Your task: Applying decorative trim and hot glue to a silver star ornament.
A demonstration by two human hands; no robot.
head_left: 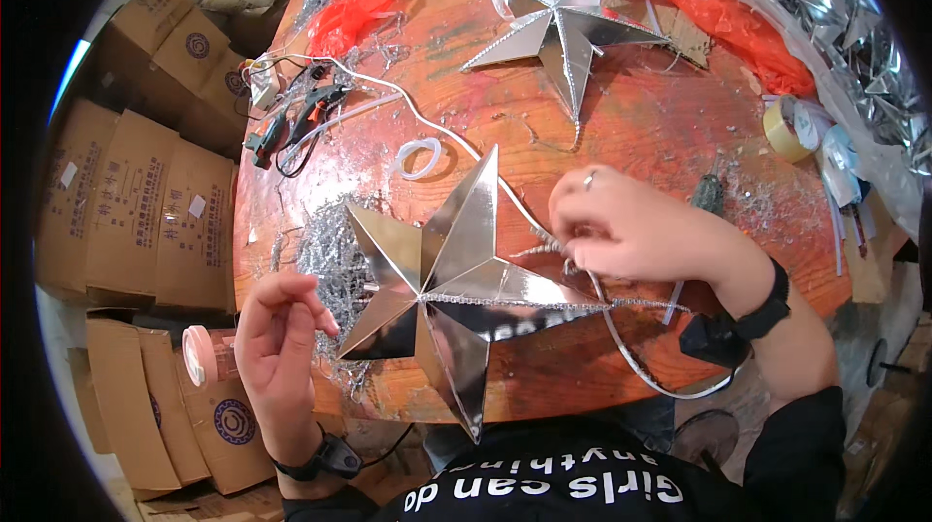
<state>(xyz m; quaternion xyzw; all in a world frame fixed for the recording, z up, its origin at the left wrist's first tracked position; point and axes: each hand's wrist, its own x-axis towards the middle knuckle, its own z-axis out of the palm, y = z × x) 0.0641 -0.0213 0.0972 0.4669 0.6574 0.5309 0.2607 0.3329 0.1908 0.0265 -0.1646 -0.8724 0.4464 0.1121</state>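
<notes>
A large shiny silver star [442,284] lies on the round orange wooden table [631,124] right in front of me. A silver beaded trim strip [544,303] runs along the star's right-pointing arm. My right hand [631,231] pinches that strip at the star's upper right edge, fingers closed on it. At the table's near left edge my left hand [277,347] hovers just left of the star's lower left point, fingers loosely curled and holding nothing. I wear a black watch on each wrist.
A second silver star [563,32] lies at the far side. Red plastic bags [718,7], a glue gun [291,124] with white cable, tape rolls [791,129], silver tinsel scraps [325,260] and a clear bag of silver pieces [854,27] crowd the table. Cardboard boxes [136,211] stack at left.
</notes>
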